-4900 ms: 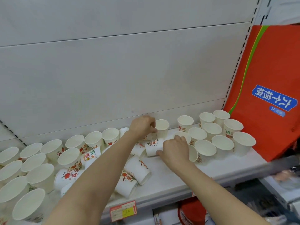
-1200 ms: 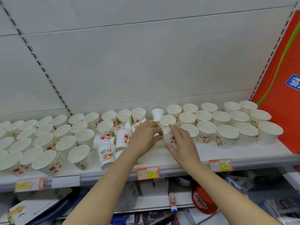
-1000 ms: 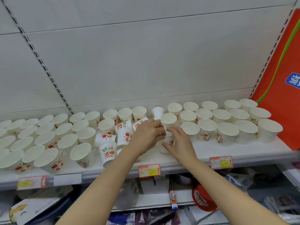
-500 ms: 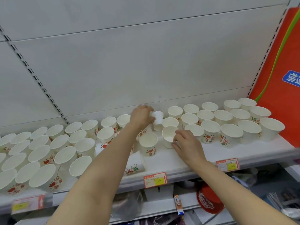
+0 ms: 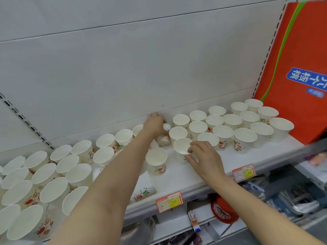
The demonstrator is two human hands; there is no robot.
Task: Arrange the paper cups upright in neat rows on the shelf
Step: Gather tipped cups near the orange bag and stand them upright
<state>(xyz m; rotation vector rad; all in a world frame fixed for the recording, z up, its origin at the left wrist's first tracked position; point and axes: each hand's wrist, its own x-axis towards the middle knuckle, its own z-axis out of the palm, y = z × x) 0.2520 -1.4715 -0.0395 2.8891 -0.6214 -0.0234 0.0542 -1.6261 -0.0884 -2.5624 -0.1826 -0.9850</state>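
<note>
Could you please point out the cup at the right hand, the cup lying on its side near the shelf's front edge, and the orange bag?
Cup at right hand point(image 5: 181, 147): head view, inside of its open mouth.
Lying cup point(image 5: 143, 192): head view, printed side wall.
Orange bag point(image 5: 300, 50): head view, plain orange front.

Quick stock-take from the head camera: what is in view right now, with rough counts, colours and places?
upright paper cups: dozens, white with red print, in rows at the left and right of the shelf
tipped paper cups: at least two, same print, lying mid-shelf
shelf: one, white, with pale back panel
price tags: two seen, red with yellow, on the front edge
red bag: one, blue label, far right
lower-shelf goods: mixed, blurred
left hand: grips a cup at the back
right hand: fingers on an upright front cup
</note>
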